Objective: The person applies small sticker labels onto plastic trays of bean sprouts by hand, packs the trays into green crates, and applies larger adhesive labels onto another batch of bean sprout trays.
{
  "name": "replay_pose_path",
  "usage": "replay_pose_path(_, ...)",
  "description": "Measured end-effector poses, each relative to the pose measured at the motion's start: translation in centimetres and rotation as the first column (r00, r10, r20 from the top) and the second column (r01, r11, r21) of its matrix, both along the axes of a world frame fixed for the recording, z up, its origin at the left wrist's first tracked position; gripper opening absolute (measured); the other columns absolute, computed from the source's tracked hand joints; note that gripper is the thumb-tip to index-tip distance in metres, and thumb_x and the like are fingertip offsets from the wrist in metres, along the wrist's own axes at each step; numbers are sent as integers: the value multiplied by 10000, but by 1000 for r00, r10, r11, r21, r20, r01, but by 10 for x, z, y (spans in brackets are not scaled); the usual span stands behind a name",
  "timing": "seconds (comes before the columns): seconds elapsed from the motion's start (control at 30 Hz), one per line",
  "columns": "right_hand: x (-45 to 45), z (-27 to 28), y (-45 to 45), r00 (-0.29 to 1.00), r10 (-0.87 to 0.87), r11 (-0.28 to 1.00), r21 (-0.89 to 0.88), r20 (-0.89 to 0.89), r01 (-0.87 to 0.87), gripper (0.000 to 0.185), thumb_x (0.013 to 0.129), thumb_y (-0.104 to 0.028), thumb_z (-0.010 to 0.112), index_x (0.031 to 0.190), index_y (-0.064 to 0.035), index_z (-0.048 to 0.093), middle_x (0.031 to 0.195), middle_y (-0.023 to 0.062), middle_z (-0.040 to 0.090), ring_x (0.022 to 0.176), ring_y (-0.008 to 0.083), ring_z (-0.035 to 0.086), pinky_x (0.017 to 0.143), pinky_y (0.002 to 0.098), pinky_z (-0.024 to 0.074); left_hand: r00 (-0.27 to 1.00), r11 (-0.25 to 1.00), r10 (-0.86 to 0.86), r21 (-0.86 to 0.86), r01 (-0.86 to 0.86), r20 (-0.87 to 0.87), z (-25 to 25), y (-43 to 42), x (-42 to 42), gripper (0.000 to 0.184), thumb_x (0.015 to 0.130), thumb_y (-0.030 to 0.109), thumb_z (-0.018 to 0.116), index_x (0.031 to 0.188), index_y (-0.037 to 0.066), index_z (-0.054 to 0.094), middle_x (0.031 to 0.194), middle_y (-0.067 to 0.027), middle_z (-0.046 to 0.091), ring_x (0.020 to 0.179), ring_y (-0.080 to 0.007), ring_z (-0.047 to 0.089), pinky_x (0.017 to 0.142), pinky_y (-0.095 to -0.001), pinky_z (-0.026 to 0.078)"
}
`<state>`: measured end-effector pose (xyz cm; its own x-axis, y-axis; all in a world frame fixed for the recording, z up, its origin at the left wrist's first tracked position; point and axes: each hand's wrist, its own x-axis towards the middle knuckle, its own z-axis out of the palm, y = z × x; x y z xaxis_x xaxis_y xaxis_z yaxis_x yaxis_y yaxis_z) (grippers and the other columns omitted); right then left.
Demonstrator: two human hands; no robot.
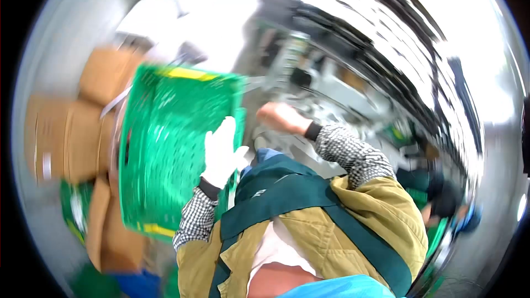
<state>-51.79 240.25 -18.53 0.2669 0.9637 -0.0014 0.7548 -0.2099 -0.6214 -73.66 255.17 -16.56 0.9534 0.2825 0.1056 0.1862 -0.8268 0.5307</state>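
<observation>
A green plastic crate with a perforated floor and yellow labels on two edges stands on my left, blurred by motion. My left hand, in a white glove, lies across the crate's right-hand rim. Its fingers are stretched out and the thumb is apart; I see nothing held in it. My right hand is bare and hovers in front of my body, apart from the crate. Motion smears its fingers, so I cannot make out whether they hold anything.
Brown cardboard boxes are stacked left of the crate, with an open carton below. Grey machinery is ahead on the right, beside blurred dark rows. Another person is at the far right.
</observation>
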Motion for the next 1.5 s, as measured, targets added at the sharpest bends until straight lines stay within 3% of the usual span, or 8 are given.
replay_pose_path(0.3,23,-24,-294,734,-650,760,-143,-197,634,255,871,-219,599,1054,-44,622,972,133,674,894,284,651,787,356,508,798,772,-545,217,598,-257,14,-85,209,905,770,402,688,1472,100,202,1416,-153,386,1278,-296,401,1032,-573,284)
replay_pose_path(0.43,62,10,-427,449,-892,447,53,-54,893,213,856,-185,607,1005,-34,633,946,140,662,871,278,644,777,348,505,725,737,-674,188,649,141,33,-183,334,812,783,335,693,1428,44,294,1340,-194,462,1198,-316,475,985,-486,383)
replay_pose_path(0.6,201,52,-614,113,-993,116,459,34,881,162,865,-149,611,970,-27,626,904,135,645,814,268,639,717,334,499,740,729,-522,-227,645,425,65,-410,503,520,901,202,599,1351,19,412,1029,-191,611,911,-275,598,840,-352,470)
replay_pose_path(0.67,263,67,-685,-16,-1000,-26,524,-25,851,169,862,-153,618,984,-35,619,890,129,629,789,278,606,725,353,483,627,733,-554,-36,679,548,57,-509,577,504,927,277,528,1327,-14,434,1260,-228,520,1177,-336,472,1017,-417,353)
replay_pose_path(0.93,452,82,-974,-499,-685,-110,602,531,791,407,857,-385,612,1054,-29,595,1035,171,572,975,332,522,855,424,421,961,904,-179,-350,246,213,12,-800,791,470,923,345,460,1110,-85,489,885,-232,652,842,-348,622,799,-444,466)
replay_pose_path(1.03,500,89,-1021,-421,-740,-377,195,524,906,636,895,-571,447,1204,-24,545,1172,195,543,1076,353,507,940,429,394,979,901,-165,-386,198,118,9,-830,811,464,894,333,517,1128,-67,492,1045,-281,578,944,-413,575,821,-440,457)
replay_pose_path(1.27,600,32,-1097,-6,-944,43,144,329,989,534,916,-491,421,1189,-52,556,1133,191,611,1096,359,550,907,418,428,989,884,-128,-444,149,76,27,-839,772,416,900,216,481,1205,-54,394,1111,-295,553,1004,-406,569,875,-440,446)
replay_pose_path(1.5,593,54,-1092,-81,-979,-45,186,186,982,335,876,-274,452,940,37,560,995,253,604,963,411,554,826,448,440,981,872,-185,-451,193,63,23,-837,786,352,859,188,464,1086,-63,365,838,-293,610,760,-439,615,724,-493,481)
